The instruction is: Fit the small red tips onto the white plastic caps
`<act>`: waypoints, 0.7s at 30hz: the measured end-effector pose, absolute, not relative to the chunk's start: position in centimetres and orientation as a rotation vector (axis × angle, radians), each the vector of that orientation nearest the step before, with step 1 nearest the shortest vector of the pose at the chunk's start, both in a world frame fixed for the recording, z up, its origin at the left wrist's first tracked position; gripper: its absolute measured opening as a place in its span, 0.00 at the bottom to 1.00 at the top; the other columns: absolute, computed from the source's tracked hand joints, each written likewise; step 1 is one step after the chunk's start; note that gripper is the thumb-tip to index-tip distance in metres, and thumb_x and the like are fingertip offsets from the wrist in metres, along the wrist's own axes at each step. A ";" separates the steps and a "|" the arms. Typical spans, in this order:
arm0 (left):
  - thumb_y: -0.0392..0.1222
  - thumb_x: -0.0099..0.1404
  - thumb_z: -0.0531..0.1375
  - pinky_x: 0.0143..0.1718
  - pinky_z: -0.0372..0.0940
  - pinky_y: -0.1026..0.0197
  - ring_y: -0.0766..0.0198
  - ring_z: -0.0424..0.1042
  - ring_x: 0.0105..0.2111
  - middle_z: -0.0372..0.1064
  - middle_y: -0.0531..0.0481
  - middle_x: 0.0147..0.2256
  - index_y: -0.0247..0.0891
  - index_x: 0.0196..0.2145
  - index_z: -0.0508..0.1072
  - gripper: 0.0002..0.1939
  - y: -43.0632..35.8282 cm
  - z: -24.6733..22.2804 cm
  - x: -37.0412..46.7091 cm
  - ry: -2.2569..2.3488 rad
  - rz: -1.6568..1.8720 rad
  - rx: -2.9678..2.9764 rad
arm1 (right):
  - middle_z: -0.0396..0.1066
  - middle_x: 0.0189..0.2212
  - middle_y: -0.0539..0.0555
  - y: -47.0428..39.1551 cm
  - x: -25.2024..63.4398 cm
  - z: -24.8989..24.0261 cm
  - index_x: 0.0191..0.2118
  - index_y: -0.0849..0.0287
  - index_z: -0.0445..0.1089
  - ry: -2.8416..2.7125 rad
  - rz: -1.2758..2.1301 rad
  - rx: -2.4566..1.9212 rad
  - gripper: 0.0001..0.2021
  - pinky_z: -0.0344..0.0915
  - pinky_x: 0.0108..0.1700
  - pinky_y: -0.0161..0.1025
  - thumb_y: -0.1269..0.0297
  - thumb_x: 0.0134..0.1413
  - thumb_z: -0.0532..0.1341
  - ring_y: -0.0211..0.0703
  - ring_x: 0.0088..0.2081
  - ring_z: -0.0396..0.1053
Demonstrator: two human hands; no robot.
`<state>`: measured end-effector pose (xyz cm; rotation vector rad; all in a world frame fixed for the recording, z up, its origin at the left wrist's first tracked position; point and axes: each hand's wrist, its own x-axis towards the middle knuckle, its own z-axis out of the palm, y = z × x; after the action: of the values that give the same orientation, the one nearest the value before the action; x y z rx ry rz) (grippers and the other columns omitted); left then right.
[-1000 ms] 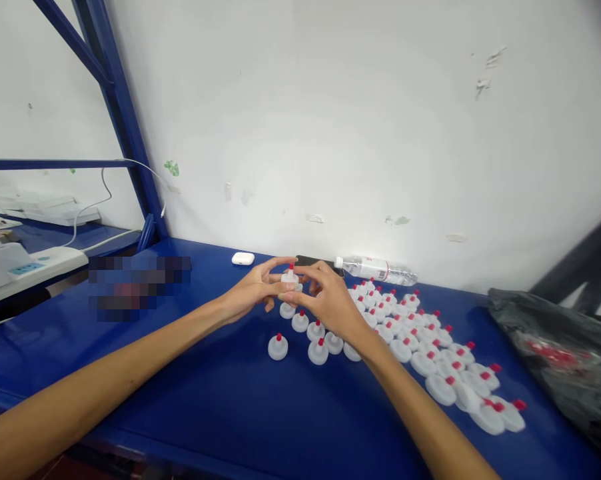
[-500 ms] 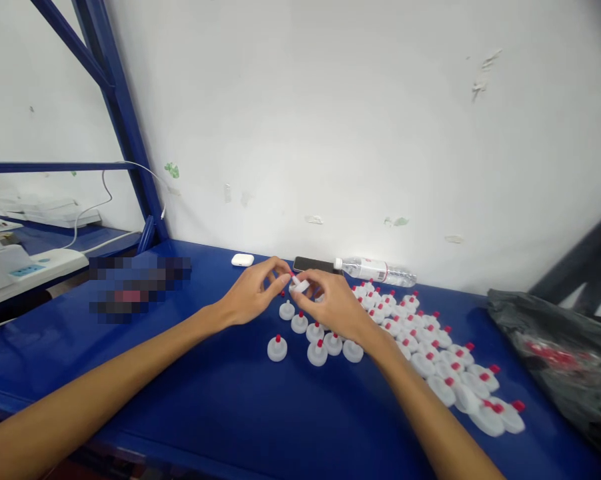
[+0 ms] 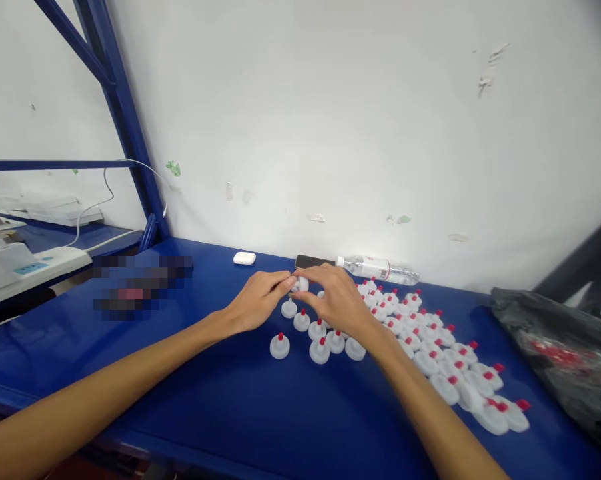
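My right hand (image 3: 334,299) has its thumb and fingers closed around the rim of a white round nozzle cap (image 3: 301,285), held above the table. From the other side, my left hand (image 3: 260,301) pinches at the narrow spout end of that cap; its fingertips hide the tip. Below the hands stand several similar caps, most with red tips, among them a red-tipped cap (image 3: 279,347) apart at the left. One white cap (image 3: 289,308) near my left fingers shows no red tip.
Many red-tipped caps (image 3: 433,362) spread over the right of the blue table (image 3: 260,427). A water bottle (image 3: 378,269), a black phone (image 3: 314,261) and a white case (image 3: 244,258) lie along the wall. A dark plastic bag (image 3: 560,360) with red pieces sits at the right edge.
The held cap has turned, its spout now pointing toward my left hand. My left fingers have straightened and closed over the red tip, which showed before.
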<state>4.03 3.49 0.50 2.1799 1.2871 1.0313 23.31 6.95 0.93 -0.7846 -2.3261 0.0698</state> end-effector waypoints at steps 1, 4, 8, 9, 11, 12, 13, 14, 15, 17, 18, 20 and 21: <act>0.56 0.75 0.46 0.28 0.50 0.61 0.67 0.52 0.24 0.52 0.57 0.23 0.39 0.27 0.60 0.23 3.4 0.5 4.3 1.288 1.054 2.128 | 0.79 0.47 0.51 7.1 23.4 1.1 0.51 0.51 0.75 -2.323 0.038 -0.778 0.14 0.63 0.52 0.48 0.56 0.62 0.66 0.49 0.46 0.73; 0.57 0.75 0.42 0.23 0.50 0.62 0.68 0.47 0.21 0.43 0.59 0.22 0.42 0.26 0.51 0.23 3.7 0.9 4.3 1.297 1.108 1.983 | 0.79 0.47 0.52 8.0 25.0 1.5 0.51 0.50 0.74 -2.273 -0.063 -0.830 0.11 0.58 0.57 0.51 0.62 0.64 0.64 0.50 0.47 0.73; 0.56 0.74 0.39 0.21 0.49 0.63 0.68 0.47 0.19 0.41 0.59 0.21 0.44 0.25 0.45 0.22 5.1 1.2 2.6 1.366 1.167 1.898 | 0.78 0.40 0.61 10.1 29.3 2.1 0.50 0.57 0.74 -2.012 -0.176 -1.114 0.12 0.58 0.54 0.59 0.61 0.65 0.59 0.59 0.43 0.73; 0.55 0.74 0.40 0.23 0.50 0.62 0.68 0.50 0.20 0.45 0.58 0.21 0.43 0.24 0.47 0.22 5.5 1.0 2.1 1.395 1.172 1.907 | 0.78 0.38 0.62 10.3 30.0 2.3 0.50 0.58 0.73 -1.948 -0.184 -1.173 0.14 0.60 0.51 0.59 0.59 0.65 0.59 0.60 0.41 0.73; 0.54 0.73 0.46 0.26 0.53 0.62 0.66 0.55 0.22 0.55 0.55 0.22 0.41 0.23 0.56 0.23 6.3 0.4 1.3 1.473 1.144 1.953 | 0.76 0.37 0.60 10.4 30.4 2.4 0.52 0.58 0.71 -1.897 -0.162 -1.217 0.15 0.63 0.46 0.54 0.56 0.65 0.59 0.58 0.39 0.73; 0.54 0.72 0.49 0.28 0.53 0.61 0.65 0.58 0.24 0.60 0.54 0.23 0.40 0.24 0.61 0.21 6.6 -0.1 1.0 1.517 1.115 1.982 | 0.76 0.36 0.58 10.2 30.0 2.3 0.53 0.56 0.70 -1.913 -0.134 -1.205 0.15 0.64 0.44 0.51 0.56 0.65 0.59 0.55 0.38 0.73; 0.53 0.70 0.52 0.29 0.53 0.61 0.64 0.60 0.25 0.63 0.53 0.25 0.40 0.26 0.66 0.19 6.9 -0.6 0.8 1.558 1.081 2.014 | 0.76 0.35 0.56 9.9 29.3 2.2 0.53 0.55 0.69 -1.949 -0.100 -1.176 0.15 0.65 0.43 0.48 0.55 0.65 0.59 0.53 0.37 0.73; 0.52 0.69 0.55 0.30 0.53 0.60 0.62 0.62 0.27 0.66 0.52 0.26 0.40 0.28 0.69 0.16 7.1 -1.0 0.6 1.596 1.047 2.044 | 0.76 0.35 0.54 9.6 28.5 2.0 0.52 0.54 0.69 -1.995 -0.065 -1.137 0.14 0.65 0.42 0.46 0.55 0.66 0.59 0.50 0.37 0.73; 0.51 0.67 0.56 0.31 0.53 0.60 0.61 0.63 0.28 0.67 0.51 0.28 0.40 0.30 0.72 0.14 7.2 -1.4 0.5 1.624 1.015 2.074 | 0.76 0.36 0.53 9.1 27.7 1.7 0.51 0.54 0.69 -2.043 -0.034 -1.095 0.13 0.65 0.42 0.44 0.55 0.66 0.59 0.49 0.38 0.73; 0.49 0.65 0.59 0.32 0.54 0.59 0.60 0.65 0.30 0.69 0.49 0.32 0.41 0.33 0.76 0.11 7.3 -2.0 0.4 1.653 0.950 2.128 | 0.75 0.40 0.54 8.4 26.2 1.2 0.47 0.54 0.71 -2.128 0.007 -1.022 0.10 0.66 0.46 0.44 0.56 0.65 0.61 0.48 0.42 0.73; 0.49 0.65 0.59 0.33 0.55 0.59 0.59 0.66 0.31 0.69 0.49 0.34 0.41 0.34 0.77 0.11 7.3 -2.2 0.4 1.658 0.919 2.148 | 0.75 0.43 0.54 8.1 25.6 1.0 0.46 0.54 0.72 -2.163 0.019 -0.997 0.09 0.66 0.48 0.44 0.57 0.64 0.62 0.49 0.45 0.72; 0.48 0.64 0.59 0.35 0.56 0.59 0.58 0.67 0.33 0.69 0.48 0.35 0.42 0.35 0.78 0.11 7.3 -2.4 0.3 1.660 0.875 2.172 | 0.73 0.46 0.56 7.8 25.1 0.6 0.44 0.53 0.74 -2.220 0.035 -0.970 0.07 0.65 0.51 0.45 0.59 0.63 0.63 0.49 0.48 0.71; 0.49 0.64 0.59 0.35 0.57 0.59 0.58 0.67 0.34 0.69 0.48 0.36 0.43 0.36 0.78 0.11 7.4 -2.5 0.3 1.659 0.864 2.175 | 0.72 0.47 0.56 7.8 25.0 0.5 0.44 0.53 0.74 -2.242 0.040 -0.969 0.07 0.65 0.51 0.45 0.61 0.63 0.63 0.49 0.48 0.71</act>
<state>0.34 7.35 -2.45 2.1755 1.6594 0.8643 25.02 7.76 0.53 -0.9688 -2.2415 0.0398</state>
